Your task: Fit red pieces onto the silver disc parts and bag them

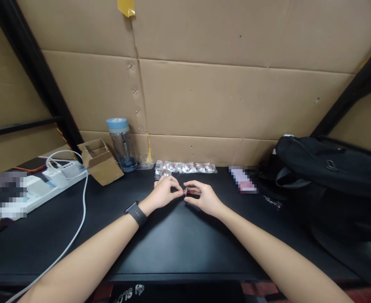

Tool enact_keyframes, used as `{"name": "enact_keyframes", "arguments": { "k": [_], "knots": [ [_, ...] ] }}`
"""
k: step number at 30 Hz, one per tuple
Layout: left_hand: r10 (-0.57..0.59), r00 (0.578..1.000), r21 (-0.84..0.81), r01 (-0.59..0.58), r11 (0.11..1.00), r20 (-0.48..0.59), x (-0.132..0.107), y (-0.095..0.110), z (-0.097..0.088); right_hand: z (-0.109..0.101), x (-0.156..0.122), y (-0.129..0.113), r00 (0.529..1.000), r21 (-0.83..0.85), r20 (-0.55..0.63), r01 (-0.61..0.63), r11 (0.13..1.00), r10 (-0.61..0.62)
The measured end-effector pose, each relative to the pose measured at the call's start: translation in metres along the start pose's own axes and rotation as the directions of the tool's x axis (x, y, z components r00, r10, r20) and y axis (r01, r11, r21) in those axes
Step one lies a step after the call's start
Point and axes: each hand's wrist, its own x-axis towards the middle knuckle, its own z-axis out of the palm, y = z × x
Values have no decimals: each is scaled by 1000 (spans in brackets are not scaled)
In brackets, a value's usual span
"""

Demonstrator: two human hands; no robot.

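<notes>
Just above the black table [185,240], my two hands meet at a small, thin, silvery round piece with red parts [186,192]. My right hand [206,198] grips its rim between thumb and fingers. The thumb and index fingertip of my left hand [165,193] are closed together at the piece's left side, where a bit of red shows. What exactly this piece is, I cannot make out. Right behind my hands lies a row of clear plastic packets [188,168] holding silvery and red items. My left wrist wears a dark watch [136,213].
To the left stand a bottle with a blue lid [122,147], an opened cardboard box [100,162] and a white power strip [43,193] with a cable [83,202]. A black backpack [333,176] and a small chain trinket [278,205] are at right. Cardboard [204,97] walls the back.
</notes>
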Motion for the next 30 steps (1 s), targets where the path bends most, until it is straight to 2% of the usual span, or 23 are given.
{"name": "enact_keyframes", "arguments": {
  "k": [6, 8, 10, 12, 15, 17, 21, 26, 28, 30],
  "knots": [
    [88, 996, 27, -88, 996, 11, 1, -4, 0, 2, 2, -4, 999, -71, 13, 38, 997, -37],
    [134, 990, 59, -137, 989, 52, 3, -6, -5, 1, 1, -8, 998, -124, 11, 63, 990, -62],
    [157, 986, 132, -162, 978, 48, 5, -13, -15, -1, 0, -12, 997, -176, 3, 81, 981, -82],
    [108, 993, 260, -92, 961, -47, 9, -26, -29, -3, 0, -15, 995, -203, -12, 90, 975, -95],
    [-45, 981, 472, 130, 872, -187, 11, -58, -48, -7, -1, -18, 993, -212, -31, 102, 972, -111],
    [-134, 971, 549, 225, 805, -200, 11, -80, -57, -9, -1, -18, 993, -223, -36, 103, 969, -113],
    [-195, 969, 557, 245, 794, -148, 8, -106, -60, -12, -1, -18, 994, -238, -35, 97, 966, -108],
    [-209, 968, 556, 253, 792, -142, 9, -103, -61, -19, -1, -21, 991, -258, -37, 118, 959, -132],
    [-196, 965, 561, 260, 786, -173, 10, -95, -64, -23, 0, -24, 988, -286, -58, 124, 950, -147],
    [-128, 962, 560, 246, 791, -242, 11, -84, -69, -29, 1, -25, 984, -313, -91, 120, 942, -155]
  ]
}}
